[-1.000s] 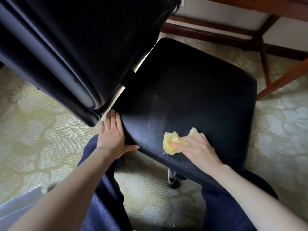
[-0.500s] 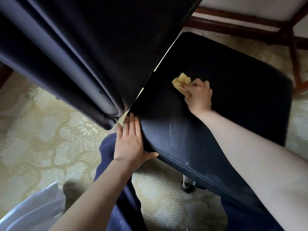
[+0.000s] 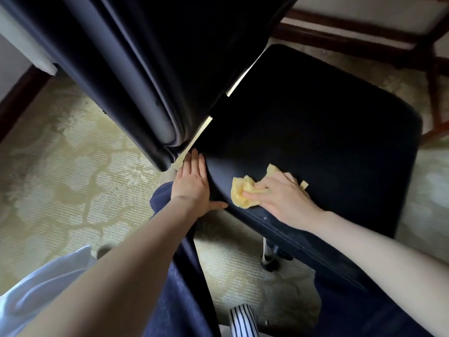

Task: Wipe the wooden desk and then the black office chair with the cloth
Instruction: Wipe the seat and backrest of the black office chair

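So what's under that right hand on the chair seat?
A crumpled yellow cloth, held against the black chair seat. Its edges stick out either side of the right hand; the middle is hidden beneath it.

- Floor: carpet, pale green-gold with a branching, vein-like pattern; brightest at left, dimmer toward the far right.
- Far wall white, with a dark wooden baseboard along its foot.
- Left edge: another strip of dark baseboard under pale wall.
- Far right: reddish-brown wooden legs standing on the carpet.
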### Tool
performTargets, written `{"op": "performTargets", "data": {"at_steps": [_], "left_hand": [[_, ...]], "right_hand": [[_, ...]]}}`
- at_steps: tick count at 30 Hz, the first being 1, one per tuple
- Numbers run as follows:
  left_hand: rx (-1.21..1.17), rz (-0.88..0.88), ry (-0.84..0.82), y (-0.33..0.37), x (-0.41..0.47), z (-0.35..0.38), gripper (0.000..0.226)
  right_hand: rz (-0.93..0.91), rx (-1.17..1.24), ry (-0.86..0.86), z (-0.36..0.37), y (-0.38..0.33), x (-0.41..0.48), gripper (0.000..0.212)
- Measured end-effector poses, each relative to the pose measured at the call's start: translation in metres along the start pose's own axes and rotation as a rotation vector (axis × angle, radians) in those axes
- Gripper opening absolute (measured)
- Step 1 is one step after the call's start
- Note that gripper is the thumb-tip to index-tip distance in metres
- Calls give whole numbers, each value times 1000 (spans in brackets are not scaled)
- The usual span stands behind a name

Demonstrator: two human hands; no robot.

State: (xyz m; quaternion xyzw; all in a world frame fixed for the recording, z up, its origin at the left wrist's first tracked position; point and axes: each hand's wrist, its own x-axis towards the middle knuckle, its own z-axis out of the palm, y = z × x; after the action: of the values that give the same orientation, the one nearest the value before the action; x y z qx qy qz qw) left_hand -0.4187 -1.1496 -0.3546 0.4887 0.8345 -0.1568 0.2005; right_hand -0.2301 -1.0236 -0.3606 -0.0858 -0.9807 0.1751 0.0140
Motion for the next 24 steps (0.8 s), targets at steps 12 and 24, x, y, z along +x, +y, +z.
{"op": "performTargets", "data": {"at_steps": [12, 24], "left_hand": [[16, 47, -10, -2, -1, 0, 128], [-129, 66, 127, 1, -7, 20, 131]], "right_hand": [[-234, -210, -220, -16, 15, -133, 40], [-374, -317, -138, -10, 24, -116, 48]]}}
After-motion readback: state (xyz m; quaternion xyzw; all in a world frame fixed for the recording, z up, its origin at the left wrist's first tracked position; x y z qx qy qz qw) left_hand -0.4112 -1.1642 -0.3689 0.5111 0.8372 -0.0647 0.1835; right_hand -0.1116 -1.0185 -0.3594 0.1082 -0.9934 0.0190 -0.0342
